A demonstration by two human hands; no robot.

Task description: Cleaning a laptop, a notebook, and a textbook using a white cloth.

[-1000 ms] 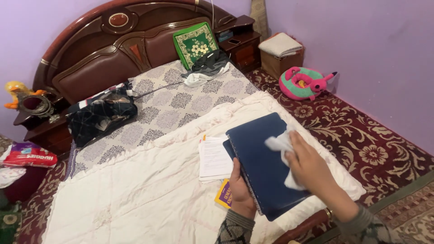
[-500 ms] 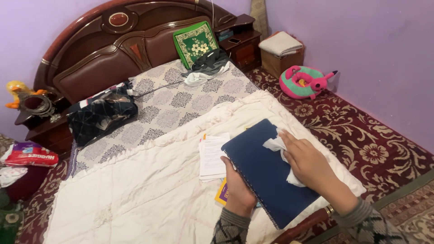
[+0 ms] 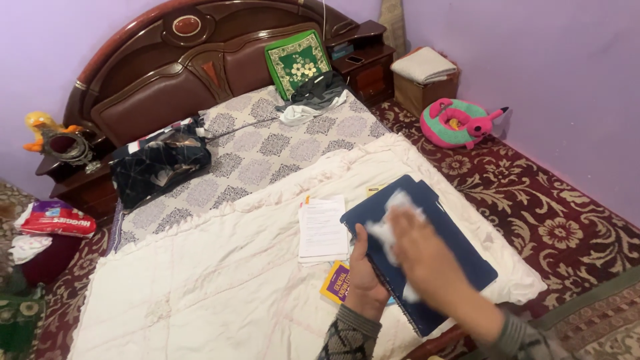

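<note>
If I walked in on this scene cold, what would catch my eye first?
Likely the two hands at the near edge of the bed: the left hand grips the side of a dark blue spiral notebook, while the blurred right hand presses a white cloth on its cover. Next, the big carved dark wood headboard against the purple wall, and the pink and green plush toy on the patterned carpet at right.

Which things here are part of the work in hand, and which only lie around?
In use:
left hand, gripping the notebook's edge
dark blue notebook
right hand
white cloth on the cover

Lying about:
white papers
yellow-edged book
green cushion
pink plush toy
</note>
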